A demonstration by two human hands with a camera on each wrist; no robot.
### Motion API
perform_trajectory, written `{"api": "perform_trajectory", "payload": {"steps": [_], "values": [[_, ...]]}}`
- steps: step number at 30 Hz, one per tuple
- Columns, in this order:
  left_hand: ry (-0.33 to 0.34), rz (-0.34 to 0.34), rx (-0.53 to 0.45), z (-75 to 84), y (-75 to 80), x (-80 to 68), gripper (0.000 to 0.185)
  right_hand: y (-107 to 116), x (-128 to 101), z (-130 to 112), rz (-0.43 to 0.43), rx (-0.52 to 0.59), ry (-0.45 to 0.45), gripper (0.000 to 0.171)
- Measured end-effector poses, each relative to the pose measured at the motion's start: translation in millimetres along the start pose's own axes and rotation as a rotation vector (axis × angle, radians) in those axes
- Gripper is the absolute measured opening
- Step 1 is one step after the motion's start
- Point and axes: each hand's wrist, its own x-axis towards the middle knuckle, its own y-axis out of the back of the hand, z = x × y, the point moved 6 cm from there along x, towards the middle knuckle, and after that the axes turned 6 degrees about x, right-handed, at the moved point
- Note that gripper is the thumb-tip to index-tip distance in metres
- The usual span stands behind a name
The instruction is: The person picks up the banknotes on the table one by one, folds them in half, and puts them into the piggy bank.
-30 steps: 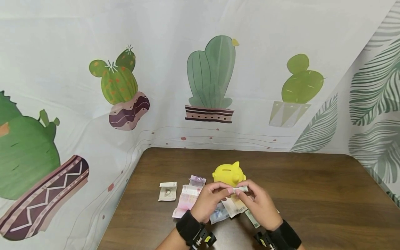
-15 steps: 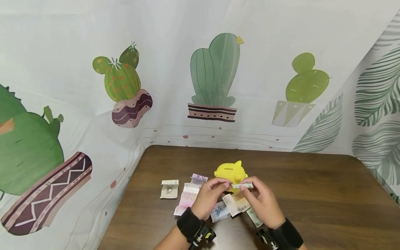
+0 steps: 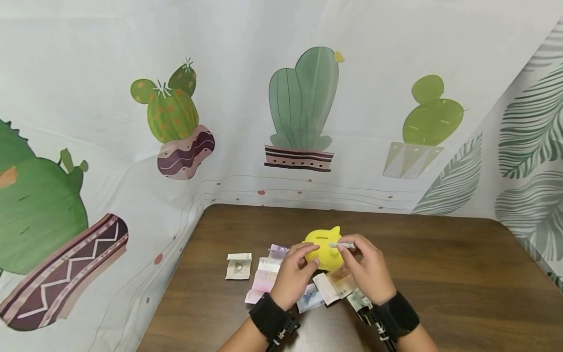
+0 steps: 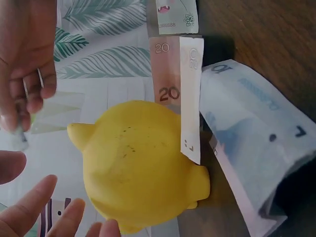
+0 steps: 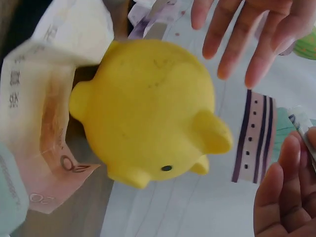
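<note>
A yellow piggy bank (image 3: 320,254) stands on the table with its slot facing up. My right hand (image 3: 368,271) pinches a small, tightly folded banknote (image 3: 346,245) between thumb and fingers, overlapping the pig's right side in the head view. In the right wrist view the folded banknote (image 5: 302,122) is a narrow pale strip. My left hand (image 3: 291,276) holds nothing; its fingers (image 4: 37,202) are spread and loosely bent at the pig's left side. Below the pig lies a creased orange-brown 20 banknote (image 3: 342,282), its pale end folded over.
More creased banknotes lie around: a blue one (image 3: 310,299) and a green one (image 3: 358,298) near my wrists, a pink one (image 3: 265,277) and a purple one (image 3: 278,251) on the left, a beige one (image 3: 238,268) farther left. A cactus-print cloth (image 3: 237,98) hangs behind the table (image 3: 462,264).
My left fingers have let go of the folded banknote and moved to the pig's side. My right hand has carried the banknote up and slightly away, closer to the pig's top.
</note>
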Motion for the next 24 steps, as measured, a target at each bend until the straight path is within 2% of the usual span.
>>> {"api": "perform_trajectory", "payload": {"steps": [6, 14, 18, 24], "values": [[-0.011, -0.045, 0.071, -2.8, -4.4, 0.8, 0.04, -3.9, 14.2, 16.9, 0.002, -0.037, -0.078, 0.009], [-0.02, -0.062, 0.109, -2.8, -6.0, -0.2, 0.04, -13.6, 23.8, 31.5, -0.031, -0.099, -0.083, 0.009], [-0.031, -0.067, 0.119, -2.0, -5.8, -0.3, 0.039, -17.5, 26.6, 33.5, -0.043, -0.126, -0.075, 0.009], [-0.013, -0.079, 0.121, -2.1, -5.5, -0.3, 0.039, -21.2, 28.7, 34.2, -0.057, -0.159, -0.063, 0.008]]}}
